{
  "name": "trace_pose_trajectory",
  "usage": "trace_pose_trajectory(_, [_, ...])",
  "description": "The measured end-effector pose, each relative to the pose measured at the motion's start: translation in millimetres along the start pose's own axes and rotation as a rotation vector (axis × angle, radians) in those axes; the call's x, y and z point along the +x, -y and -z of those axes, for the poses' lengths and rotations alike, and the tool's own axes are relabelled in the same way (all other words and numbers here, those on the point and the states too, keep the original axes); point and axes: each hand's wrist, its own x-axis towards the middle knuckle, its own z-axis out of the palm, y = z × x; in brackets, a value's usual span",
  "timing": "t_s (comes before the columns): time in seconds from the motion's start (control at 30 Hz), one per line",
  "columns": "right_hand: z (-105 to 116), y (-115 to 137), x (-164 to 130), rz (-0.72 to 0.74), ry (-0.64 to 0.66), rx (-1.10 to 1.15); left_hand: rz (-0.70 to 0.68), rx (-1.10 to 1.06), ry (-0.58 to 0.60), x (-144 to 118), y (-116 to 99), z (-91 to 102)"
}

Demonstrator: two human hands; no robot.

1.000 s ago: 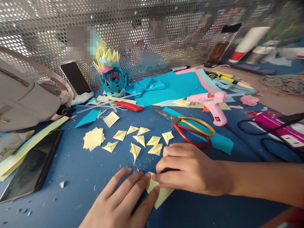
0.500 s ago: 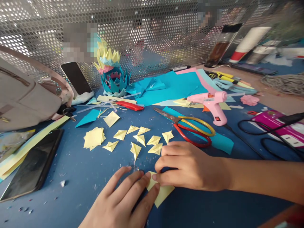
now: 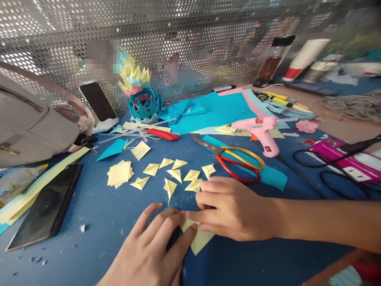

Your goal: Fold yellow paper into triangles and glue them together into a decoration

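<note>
Pressing small pale-yellow paper square flat on blue counter | our left hand and right hand pin it with flattened fingers, neither clenched | crease best run slowly, edges aligned | folded yellow paper triangles lie just beyond.

I see scissors beside a pink glue gun, a red utility knife, folded yellow triangles, a paper flower model, and a phone lying flat at left.
</note>
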Motion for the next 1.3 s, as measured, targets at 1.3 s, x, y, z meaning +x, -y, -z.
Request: trace_pose_trajectory(1.3, [0,-9,-6,0.143,-0.029,0.149,-0.05,0.297,-0.011,-8,-24,4.0])
